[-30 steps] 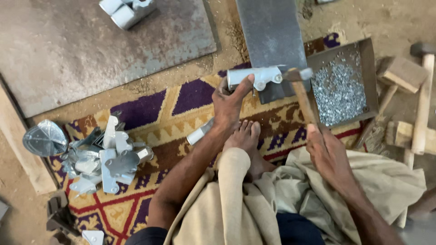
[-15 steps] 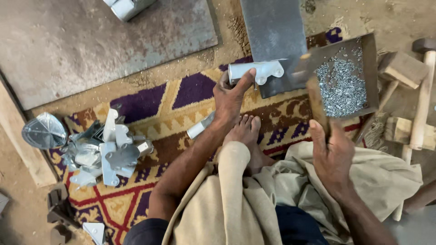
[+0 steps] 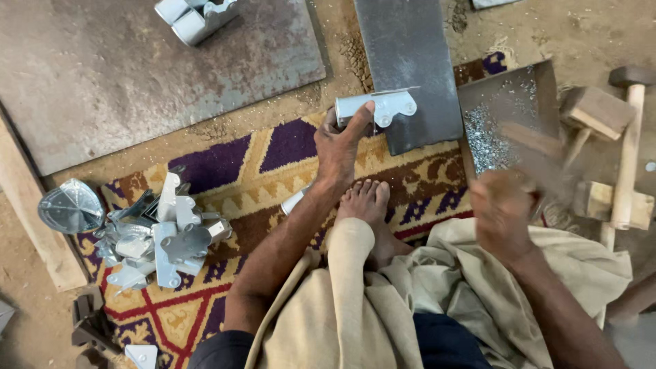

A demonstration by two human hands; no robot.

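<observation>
1. Two bare hands work over a patterned rug woven in purple, yellow and red, spread on a dusty dirt floor.
2. Left hand: its grip is clamped on a pale sheet-metal bracket, a rolled tube with a flat lobed flange pierced by holes.
3. That bracket rests on the near end of a dull grey steel plate, just beyond the person's bare foot.
4. Right hand is blurred; its grip is closed around a wooden hammer handle, raised to the right of the bracket and well apart from it.
5. Behind the handle stands a dark metal tray holding glittering metal chips.
6. Left on the rug lies a heap of similar shiny brackets; wooden mallets lie at far right.
</observation>
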